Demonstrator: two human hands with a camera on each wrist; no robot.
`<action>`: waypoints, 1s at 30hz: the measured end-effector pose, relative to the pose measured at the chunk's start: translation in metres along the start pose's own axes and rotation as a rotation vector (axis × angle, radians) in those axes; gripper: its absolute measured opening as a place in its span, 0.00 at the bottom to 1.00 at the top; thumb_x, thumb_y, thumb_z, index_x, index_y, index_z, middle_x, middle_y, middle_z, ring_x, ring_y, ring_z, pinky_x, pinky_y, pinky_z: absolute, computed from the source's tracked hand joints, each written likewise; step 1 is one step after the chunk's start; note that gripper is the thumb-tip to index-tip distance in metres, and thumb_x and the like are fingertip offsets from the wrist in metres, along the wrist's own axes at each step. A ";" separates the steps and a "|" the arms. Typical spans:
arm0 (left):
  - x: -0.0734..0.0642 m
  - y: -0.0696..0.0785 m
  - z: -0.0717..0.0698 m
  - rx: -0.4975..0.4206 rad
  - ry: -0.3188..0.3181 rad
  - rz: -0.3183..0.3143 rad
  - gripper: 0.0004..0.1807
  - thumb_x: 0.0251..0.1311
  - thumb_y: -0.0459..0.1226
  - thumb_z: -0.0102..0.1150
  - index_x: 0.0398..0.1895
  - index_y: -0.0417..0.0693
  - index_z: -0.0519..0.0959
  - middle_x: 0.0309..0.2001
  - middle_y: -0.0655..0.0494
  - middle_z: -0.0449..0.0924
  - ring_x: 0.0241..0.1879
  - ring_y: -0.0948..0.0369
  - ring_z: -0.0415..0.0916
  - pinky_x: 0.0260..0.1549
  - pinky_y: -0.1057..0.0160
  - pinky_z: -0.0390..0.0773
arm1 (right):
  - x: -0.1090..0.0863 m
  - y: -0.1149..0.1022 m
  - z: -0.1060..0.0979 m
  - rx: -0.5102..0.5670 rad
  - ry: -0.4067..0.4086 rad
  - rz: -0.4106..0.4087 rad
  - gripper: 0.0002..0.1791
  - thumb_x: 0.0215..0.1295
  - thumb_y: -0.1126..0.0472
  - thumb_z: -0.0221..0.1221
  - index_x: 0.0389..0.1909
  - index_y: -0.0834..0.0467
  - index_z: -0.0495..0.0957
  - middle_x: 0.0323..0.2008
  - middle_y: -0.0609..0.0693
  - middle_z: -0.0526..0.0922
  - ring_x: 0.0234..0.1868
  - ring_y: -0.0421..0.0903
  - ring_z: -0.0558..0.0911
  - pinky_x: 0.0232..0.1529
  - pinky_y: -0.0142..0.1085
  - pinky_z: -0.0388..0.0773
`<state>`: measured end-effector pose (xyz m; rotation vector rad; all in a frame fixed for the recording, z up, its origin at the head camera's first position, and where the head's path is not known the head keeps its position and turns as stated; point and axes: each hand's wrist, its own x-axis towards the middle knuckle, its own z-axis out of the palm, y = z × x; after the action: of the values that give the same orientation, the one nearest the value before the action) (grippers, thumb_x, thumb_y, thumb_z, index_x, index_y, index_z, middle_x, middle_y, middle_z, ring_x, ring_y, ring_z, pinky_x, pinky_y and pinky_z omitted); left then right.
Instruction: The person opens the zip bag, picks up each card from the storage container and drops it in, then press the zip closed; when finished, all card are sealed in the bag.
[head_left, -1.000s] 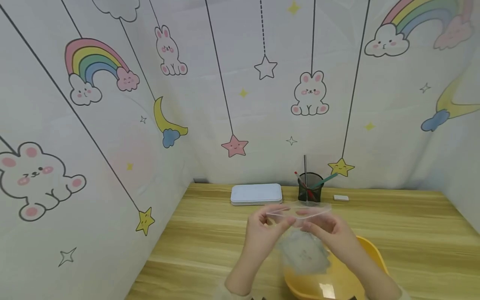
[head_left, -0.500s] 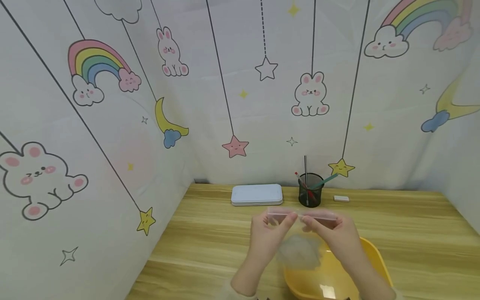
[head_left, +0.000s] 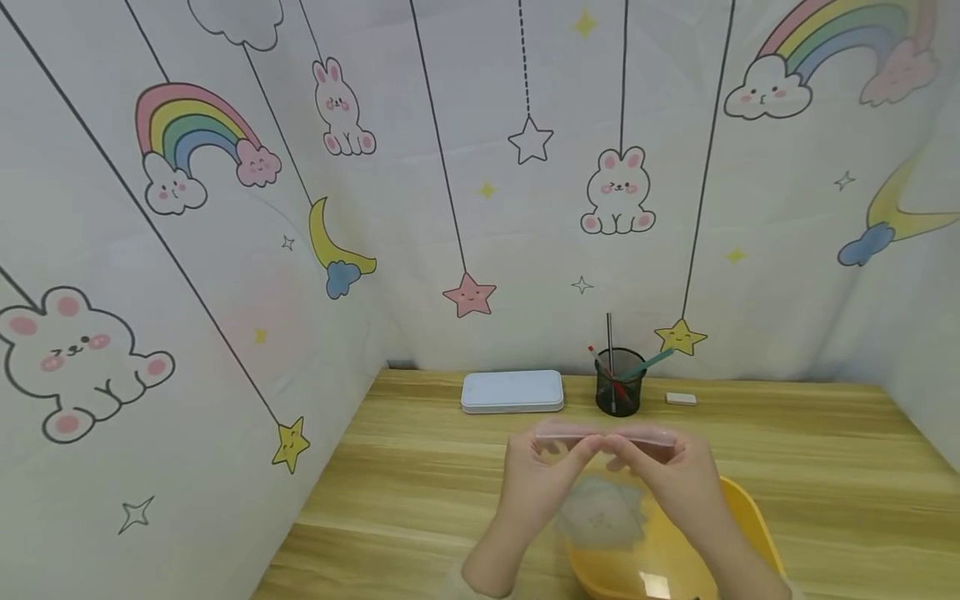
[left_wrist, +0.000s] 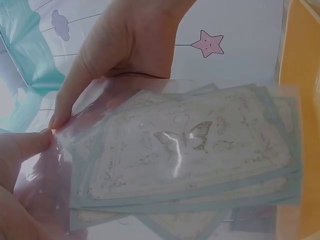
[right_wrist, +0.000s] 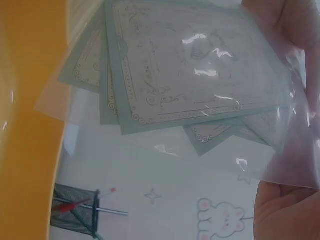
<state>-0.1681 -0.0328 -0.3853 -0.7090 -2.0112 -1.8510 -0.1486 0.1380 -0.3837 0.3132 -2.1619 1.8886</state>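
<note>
With both hands I pinch the top edge of a clear zip bag (head_left: 645,436), thumbs side by side near its middle. My left hand (head_left: 534,475) grips the left part of the strip. Its right part is in my right hand (head_left: 681,479). The bag hangs below my fingers, its mouth pressed into a nearly straight line. Several pale paper cards (left_wrist: 190,145) with blue-green borders lie loosely fanned inside it. A butterfly print shows on the front one in the left wrist view. Scrollwork edges appear on the cards (right_wrist: 190,65) in the right wrist view.
Under the bag and right forearm stands a yellow basin (head_left: 750,508) on the wooden table (head_left: 405,467). Along the back are a white case (head_left: 512,392), a black mesh pen holder (head_left: 619,387) and a small white eraser (head_left: 681,399). Printed curtains (head_left: 525,217) enclose the table.
The bag's mouth was gaping one second ago and is now flattened into a thin line. My thumbs have come together at its middle. The hands shifted slightly right and down.
</note>
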 end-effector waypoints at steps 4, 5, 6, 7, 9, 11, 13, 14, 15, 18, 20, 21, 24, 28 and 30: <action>0.000 0.000 0.000 0.022 0.005 -0.034 0.05 0.56 0.38 0.67 0.33 0.47 0.87 0.33 0.61 0.85 0.37 0.63 0.78 0.38 0.59 0.73 | 0.000 -0.001 0.001 0.011 -0.003 -0.014 0.08 0.61 0.63 0.64 0.38 0.62 0.84 0.35 0.52 0.86 0.29 0.50 0.84 0.33 0.38 0.80; 0.000 0.000 0.000 0.026 0.005 -0.045 0.04 0.56 0.37 0.67 0.33 0.47 0.87 0.34 0.61 0.85 0.38 0.63 0.78 0.38 0.59 0.72 | 0.000 -0.001 0.001 0.015 -0.004 -0.018 0.08 0.61 0.63 0.64 0.39 0.62 0.84 0.35 0.52 0.86 0.29 0.50 0.84 0.34 0.38 0.80; 0.000 0.000 0.000 0.027 0.008 -0.054 0.04 0.55 0.36 0.68 0.33 0.46 0.87 0.34 0.61 0.85 0.38 0.63 0.77 0.39 0.59 0.72 | 0.000 -0.002 0.002 0.018 -0.004 -0.022 0.08 0.62 0.63 0.64 0.39 0.63 0.84 0.35 0.52 0.86 0.29 0.50 0.84 0.35 0.38 0.80; 0.000 -0.001 0.000 0.028 0.009 -0.062 0.04 0.55 0.35 0.68 0.33 0.46 0.86 0.34 0.61 0.85 0.39 0.63 0.77 0.39 0.60 0.71 | -0.001 -0.002 0.002 0.023 -0.005 -0.025 0.08 0.62 0.63 0.64 0.38 0.63 0.84 0.36 0.52 0.86 0.29 0.50 0.84 0.35 0.38 0.81; 0.000 -0.002 0.000 0.026 0.011 -0.073 0.04 0.54 0.34 0.68 0.33 0.46 0.86 0.34 0.62 0.85 0.40 0.63 0.77 0.39 0.60 0.69 | -0.001 -0.002 0.002 0.032 -0.009 -0.026 0.08 0.62 0.64 0.64 0.39 0.64 0.84 0.36 0.53 0.85 0.29 0.51 0.84 0.36 0.38 0.81; 0.000 -0.001 0.000 0.021 0.011 -0.074 0.04 0.54 0.35 0.68 0.33 0.45 0.86 0.34 0.62 0.85 0.40 0.63 0.77 0.39 0.61 0.69 | -0.001 -0.001 0.002 0.024 -0.008 -0.022 0.08 0.62 0.63 0.64 0.38 0.63 0.84 0.36 0.52 0.86 0.29 0.50 0.84 0.35 0.37 0.80; 0.000 -0.001 0.000 0.025 0.015 -0.071 0.04 0.55 0.36 0.68 0.33 0.46 0.86 0.34 0.62 0.85 0.40 0.63 0.77 0.39 0.61 0.69 | 0.000 -0.001 0.002 0.018 -0.006 -0.024 0.07 0.62 0.63 0.64 0.38 0.62 0.84 0.35 0.52 0.86 0.29 0.51 0.84 0.34 0.38 0.80; 0.000 -0.001 0.000 0.029 0.018 -0.069 0.05 0.55 0.36 0.68 0.33 0.46 0.86 0.35 0.62 0.85 0.39 0.63 0.78 0.39 0.61 0.69 | 0.000 0.000 0.002 0.014 -0.008 -0.026 0.07 0.61 0.63 0.64 0.38 0.62 0.84 0.35 0.52 0.86 0.29 0.51 0.84 0.34 0.38 0.80; 0.000 -0.001 0.000 0.032 0.022 -0.067 0.05 0.55 0.37 0.67 0.33 0.46 0.86 0.35 0.62 0.85 0.40 0.63 0.78 0.39 0.61 0.69 | 0.001 0.000 0.001 0.003 -0.007 -0.028 0.07 0.61 0.62 0.64 0.38 0.61 0.84 0.35 0.51 0.86 0.29 0.50 0.84 0.34 0.37 0.80; 0.000 -0.002 -0.001 0.046 0.041 -0.070 0.05 0.56 0.39 0.67 0.33 0.48 0.86 0.36 0.61 0.85 0.40 0.63 0.79 0.39 0.61 0.70 | 0.002 0.000 -0.002 -0.023 -0.016 -0.040 0.07 0.61 0.62 0.65 0.37 0.60 0.85 0.32 0.51 0.86 0.30 0.50 0.85 0.35 0.37 0.81; 0.000 -0.003 -0.001 0.041 0.061 -0.073 0.05 0.56 0.38 0.67 0.33 0.47 0.86 0.36 0.60 0.85 0.40 0.63 0.79 0.39 0.60 0.70 | 0.002 0.000 -0.004 -0.038 -0.023 -0.030 0.07 0.61 0.61 0.65 0.36 0.60 0.85 0.30 0.50 0.86 0.31 0.49 0.85 0.37 0.37 0.81; -0.001 -0.003 -0.001 0.035 0.072 -0.076 0.05 0.56 0.38 0.67 0.32 0.46 0.86 0.36 0.59 0.85 0.39 0.63 0.79 0.39 0.60 0.69 | 0.003 -0.001 -0.006 -0.049 -0.025 -0.018 0.07 0.61 0.59 0.65 0.36 0.59 0.85 0.30 0.50 0.86 0.32 0.49 0.85 0.37 0.36 0.80; -0.001 -0.005 -0.001 0.001 0.111 -0.081 0.05 0.56 0.36 0.67 0.31 0.42 0.85 0.36 0.58 0.85 0.39 0.63 0.79 0.38 0.60 0.69 | 0.003 -0.003 -0.010 -0.071 -0.033 0.044 0.11 0.61 0.55 0.65 0.37 0.60 0.85 0.30 0.50 0.86 0.35 0.47 0.86 0.40 0.34 0.79; -0.001 -0.007 0.001 -0.043 0.153 -0.088 0.03 0.55 0.33 0.67 0.28 0.41 0.85 0.35 0.58 0.85 0.38 0.63 0.79 0.37 0.62 0.67 | 0.004 -0.006 -0.017 -0.108 -0.051 0.126 0.16 0.60 0.51 0.65 0.39 0.60 0.84 0.32 0.49 0.86 0.39 0.45 0.85 0.42 0.32 0.77; -0.001 -0.009 0.002 -0.054 0.171 -0.085 0.03 0.55 0.33 0.67 0.27 0.42 0.84 0.33 0.58 0.85 0.37 0.62 0.79 0.36 0.63 0.67 | 0.004 -0.007 -0.020 -0.132 -0.059 0.144 0.16 0.60 0.50 0.65 0.39 0.59 0.85 0.32 0.49 0.86 0.40 0.44 0.85 0.42 0.32 0.77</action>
<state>-0.1725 -0.0309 -0.3936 -0.4677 -1.9158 -1.9492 -0.1490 0.1574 -0.3734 0.1946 -2.3933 1.8182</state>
